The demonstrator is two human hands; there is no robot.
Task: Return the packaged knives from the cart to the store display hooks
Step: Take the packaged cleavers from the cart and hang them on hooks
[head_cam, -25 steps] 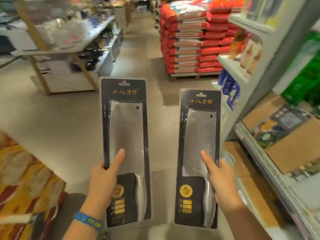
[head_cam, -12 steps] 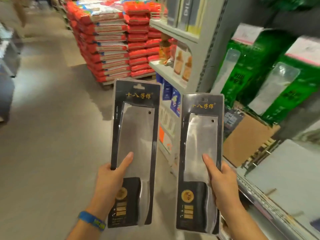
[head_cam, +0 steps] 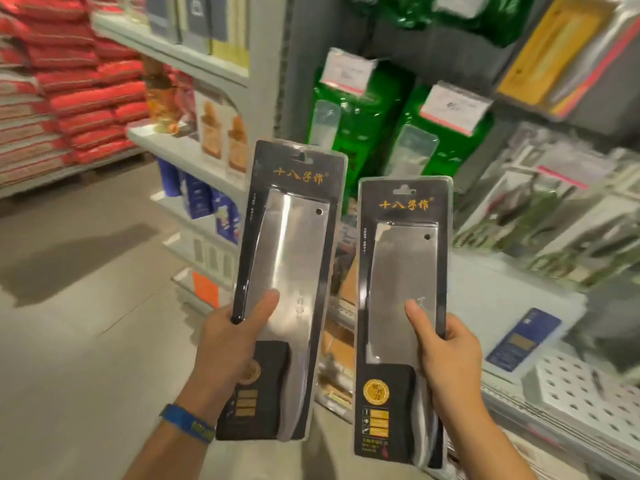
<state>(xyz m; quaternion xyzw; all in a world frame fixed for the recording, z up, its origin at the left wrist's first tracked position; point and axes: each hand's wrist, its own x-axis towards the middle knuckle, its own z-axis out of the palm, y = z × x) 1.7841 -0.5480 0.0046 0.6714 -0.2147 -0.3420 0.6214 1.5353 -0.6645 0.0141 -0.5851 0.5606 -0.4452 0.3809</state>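
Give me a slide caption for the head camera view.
Upright before hanging green packs: left knife in left hand, right knife in right hand.

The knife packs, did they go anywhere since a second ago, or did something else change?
The person turned right toward the shelves: the red sacks slid off to the left, and the green packs came into view straight ahead. Nothing was let go or picked up. The left hand still holds the left knife pack and the right hand the right knife pack, both upright.

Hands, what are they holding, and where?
The left hand grips left packaged knife by its left edge; right hand grips right packaged knife by its right edge.
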